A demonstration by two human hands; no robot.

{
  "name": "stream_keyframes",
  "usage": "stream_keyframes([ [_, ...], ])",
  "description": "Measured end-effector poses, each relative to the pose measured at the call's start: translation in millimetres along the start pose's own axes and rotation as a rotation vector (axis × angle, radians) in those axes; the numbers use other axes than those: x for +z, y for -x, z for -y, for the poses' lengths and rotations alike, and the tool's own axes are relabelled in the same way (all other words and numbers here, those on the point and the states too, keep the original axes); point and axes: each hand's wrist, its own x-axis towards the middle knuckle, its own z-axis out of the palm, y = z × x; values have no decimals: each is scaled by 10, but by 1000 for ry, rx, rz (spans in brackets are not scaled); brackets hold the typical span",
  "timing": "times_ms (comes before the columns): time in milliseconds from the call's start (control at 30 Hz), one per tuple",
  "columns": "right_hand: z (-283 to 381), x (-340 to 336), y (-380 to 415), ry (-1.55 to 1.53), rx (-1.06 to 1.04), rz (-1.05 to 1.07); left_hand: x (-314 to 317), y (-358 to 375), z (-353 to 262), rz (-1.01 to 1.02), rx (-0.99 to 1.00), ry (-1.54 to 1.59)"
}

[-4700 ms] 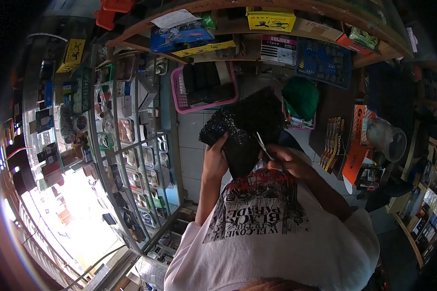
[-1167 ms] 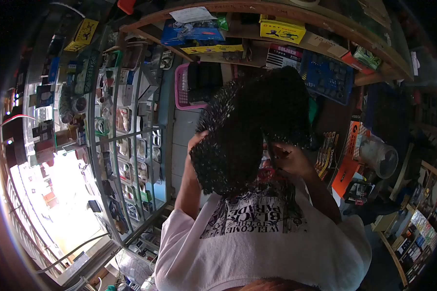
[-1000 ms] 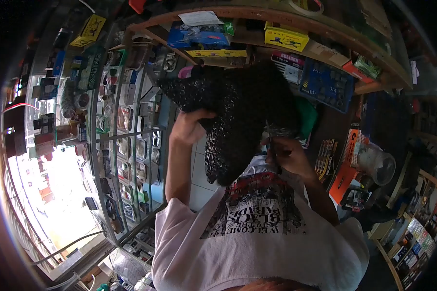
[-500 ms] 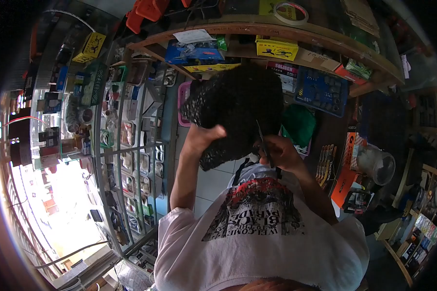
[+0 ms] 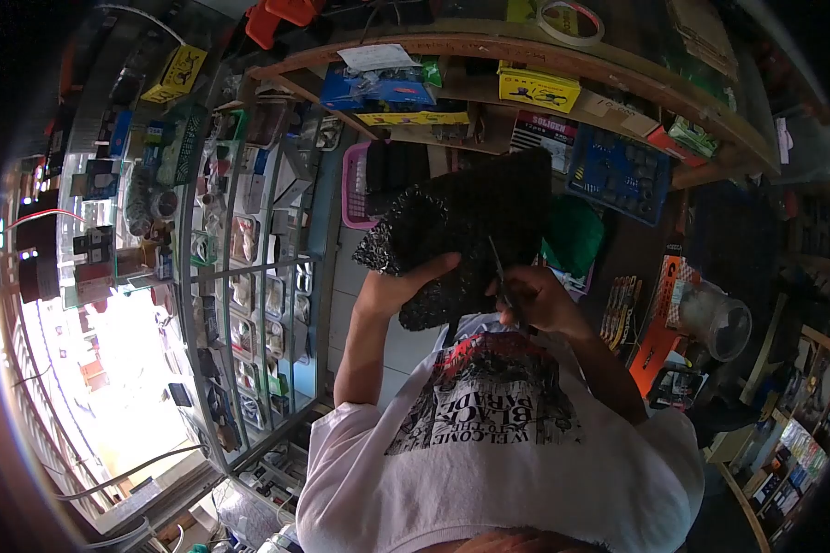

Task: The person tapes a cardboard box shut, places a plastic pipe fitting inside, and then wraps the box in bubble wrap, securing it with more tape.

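A large dark sheet of black bubble wrap (image 5: 475, 207) spreads in front of my chest, its glossy bubbled part on the left. My left hand (image 5: 401, 284) grips its near left side, thumb lying on top and the other fingers hidden underneath. In my right hand (image 5: 537, 297) is a pair of scissors (image 5: 498, 261), fingers closed round the handles. The thin blade points away from me and overlaps the near right part of the wrap.
A pink basket (image 5: 349, 189) stands beyond the wrap, left of a blue tray (image 5: 618, 170). Glass shelving (image 5: 258, 272) with small goods lines the left. A wooden shelf (image 5: 516, 44) crosses ahead, bearing a tape roll (image 5: 572, 39). A clear plastic jar (image 5: 729, 330) is at right.
The bubble wrap has come down lower, showing more of the pink basket behind it. My left thumb now lies on the wrap. The scissors stay in my right hand.
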Motion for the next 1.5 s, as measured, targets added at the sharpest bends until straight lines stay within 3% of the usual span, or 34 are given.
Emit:
stream_keyframes([
  [100,70,0,27,61,37,8,25,45,71,-13,54,66],
  [233,233,23,45,101,-66,-3,7,39,57,57,6,24],
  [600,77,19,105,111,-27,17,-1,73,143,162,-123,49],
  [800,96,68,117,158,40,-18,92,126,113,137,-55,65],
  [933,155,134,156,165,30,-36,56,147,206,201,-73,-24],
  [1033,235,161,182,-39,74,-18,74,182,225,225,-64,-92],
  [1200,53,184,190,28,25,-121,89,203,145,273,-66,-186],
  [1333,94,122,220,86,18,-88,97,229,181,305,-105,-115],
  [1433,231,164,220,151,134,-136,25,249,202,297,-76,-37],
  [1500,72,130,197,211,6,-156,-67,323,341,256,8,104],
])
